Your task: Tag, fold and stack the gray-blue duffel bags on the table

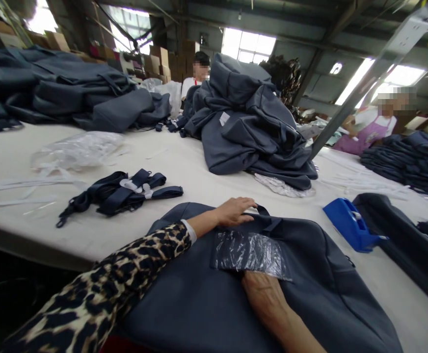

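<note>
A dark navy bag lies on the table in front of me. My left hand, in a leopard-print sleeve, rests on its upper edge beside a thin strap handle. Its fingers reach out toward the handle, with a gap between them and the thumb. A piece of crinkled clear plastic lies over a dark patch on the bag's face. From below, my right hand reaches under the lower edge of this plastic. Its fingers are hidden there, so their grip does not show.
Folded navy straps and a clear plastic bag lie to the left. A heap of navy bags rises behind. At right are a blue tape dispenser and a slanted metal pole. Two other people are farther back.
</note>
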A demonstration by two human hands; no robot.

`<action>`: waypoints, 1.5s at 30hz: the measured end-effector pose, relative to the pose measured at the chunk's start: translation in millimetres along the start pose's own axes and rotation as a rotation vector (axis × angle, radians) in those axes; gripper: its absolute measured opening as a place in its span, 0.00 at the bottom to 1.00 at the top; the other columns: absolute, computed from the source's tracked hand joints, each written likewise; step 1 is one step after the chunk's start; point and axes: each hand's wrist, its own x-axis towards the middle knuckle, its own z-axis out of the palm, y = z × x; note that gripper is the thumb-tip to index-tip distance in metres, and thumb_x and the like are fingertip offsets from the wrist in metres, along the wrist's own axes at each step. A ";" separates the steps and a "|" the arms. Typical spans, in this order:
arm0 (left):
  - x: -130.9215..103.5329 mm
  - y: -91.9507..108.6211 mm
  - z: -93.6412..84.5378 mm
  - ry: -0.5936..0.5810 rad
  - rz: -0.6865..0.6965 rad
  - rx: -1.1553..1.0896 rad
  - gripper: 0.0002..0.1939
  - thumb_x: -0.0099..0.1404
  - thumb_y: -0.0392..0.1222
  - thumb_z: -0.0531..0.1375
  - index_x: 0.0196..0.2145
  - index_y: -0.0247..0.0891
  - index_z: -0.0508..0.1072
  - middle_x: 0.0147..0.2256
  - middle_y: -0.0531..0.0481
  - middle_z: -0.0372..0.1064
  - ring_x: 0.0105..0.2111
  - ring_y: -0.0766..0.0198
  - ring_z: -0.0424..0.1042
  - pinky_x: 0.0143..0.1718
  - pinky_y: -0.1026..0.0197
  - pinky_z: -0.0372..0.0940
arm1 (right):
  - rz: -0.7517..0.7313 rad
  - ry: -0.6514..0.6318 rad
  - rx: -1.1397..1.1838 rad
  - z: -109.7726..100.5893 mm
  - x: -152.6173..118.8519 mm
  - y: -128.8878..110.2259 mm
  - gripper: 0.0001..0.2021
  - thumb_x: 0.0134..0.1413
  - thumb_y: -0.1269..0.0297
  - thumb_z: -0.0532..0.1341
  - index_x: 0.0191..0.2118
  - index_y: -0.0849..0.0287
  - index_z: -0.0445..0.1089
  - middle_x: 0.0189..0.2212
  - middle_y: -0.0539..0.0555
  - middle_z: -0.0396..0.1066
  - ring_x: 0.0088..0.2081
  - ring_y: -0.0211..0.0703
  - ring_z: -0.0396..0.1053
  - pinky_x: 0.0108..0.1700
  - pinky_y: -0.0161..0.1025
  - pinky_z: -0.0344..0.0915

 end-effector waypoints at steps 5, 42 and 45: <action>0.0 22.0 47.2 -0.117 0.189 0.110 0.29 0.74 0.58 0.44 0.68 0.47 0.53 0.71 0.46 0.37 0.70 0.49 0.35 0.67 0.37 0.33 | 0.048 -0.086 -0.021 -8.0 -9.2 -10.0 0.11 0.61 0.71 0.56 0.43 0.58 0.75 0.38 0.58 0.77 0.40 0.50 0.75 0.45 0.45 0.71; -71.8 71.6 75.1 -0.294 0.348 0.273 0.31 0.74 0.59 0.40 0.70 0.51 0.43 0.71 0.50 0.32 0.71 0.52 0.31 0.67 0.41 0.25 | 0.424 0.536 1.029 -95.9 -135.4 8.1 0.16 0.61 0.49 0.60 0.31 0.57 0.72 0.29 0.53 0.73 0.34 0.43 0.71 0.40 0.39 0.68; -71.9 71.9 75.9 -0.303 0.344 0.304 0.30 0.75 0.58 0.40 0.70 0.51 0.43 0.71 0.51 0.31 0.71 0.52 0.31 0.67 0.40 0.25 | 0.785 0.266 1.503 -35.8 -186.5 -28.1 0.26 0.52 0.38 0.63 0.28 0.60 0.72 0.26 0.55 0.73 0.27 0.43 0.71 0.32 0.40 0.68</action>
